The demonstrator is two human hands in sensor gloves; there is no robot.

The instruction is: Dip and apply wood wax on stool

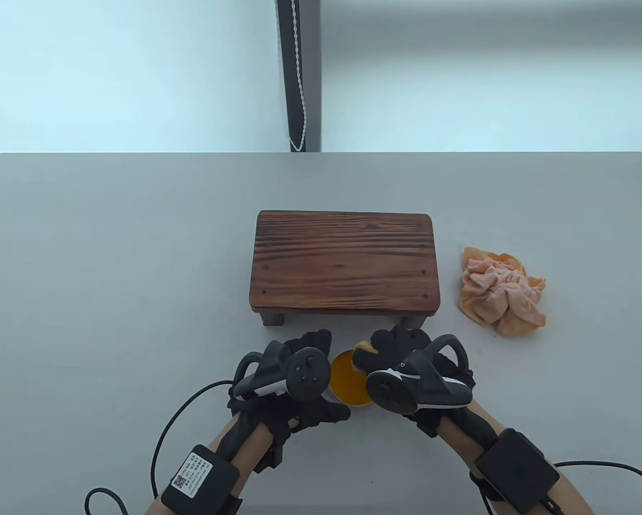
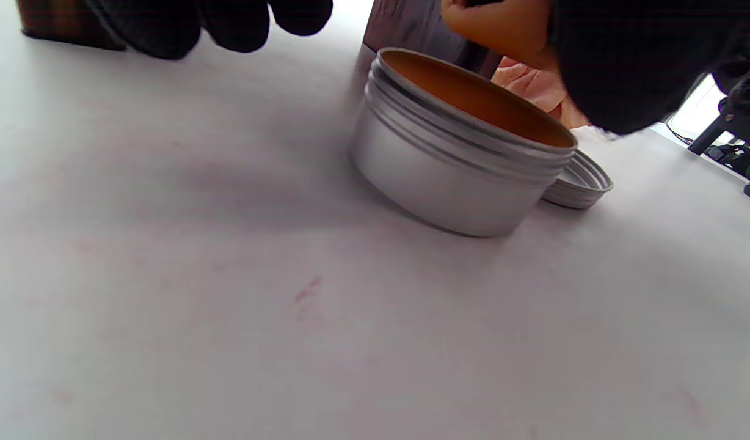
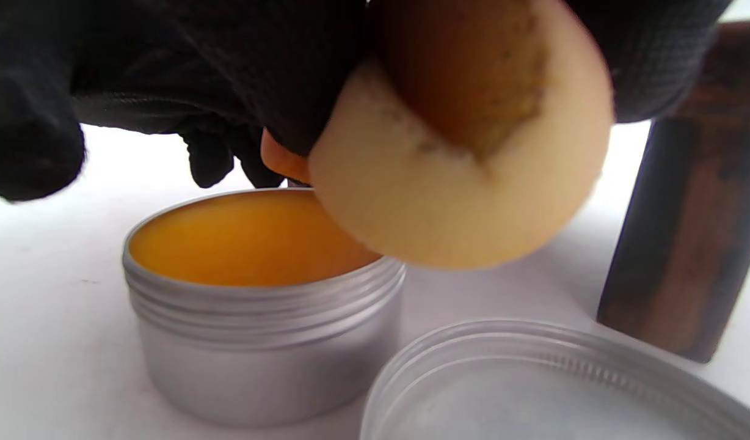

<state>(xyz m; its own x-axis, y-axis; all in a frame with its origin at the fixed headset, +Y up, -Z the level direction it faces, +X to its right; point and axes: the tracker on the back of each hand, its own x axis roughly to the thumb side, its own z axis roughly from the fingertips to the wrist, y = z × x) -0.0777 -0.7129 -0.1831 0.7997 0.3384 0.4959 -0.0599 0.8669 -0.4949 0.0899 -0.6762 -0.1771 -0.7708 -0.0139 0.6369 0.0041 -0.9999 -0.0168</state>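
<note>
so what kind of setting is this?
Likely an indoor demo table by a window, not a real workshop: a plain grey table, a blind cord on the wall behind, and only a wooden stool, wax tin and cloth laid out.

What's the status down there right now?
Right hand holds sponge above open wax tin. Left hand beside tin, not gripping. Lid off. Stool unobstructed.

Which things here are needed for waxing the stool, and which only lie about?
For the job:
- dark wooden stool
- round silver tin of orange wax, open
- round pale sponge pad, held by the right hand

Lying about:
- crumpled peach cloth
- silver screw lid, off
</note>
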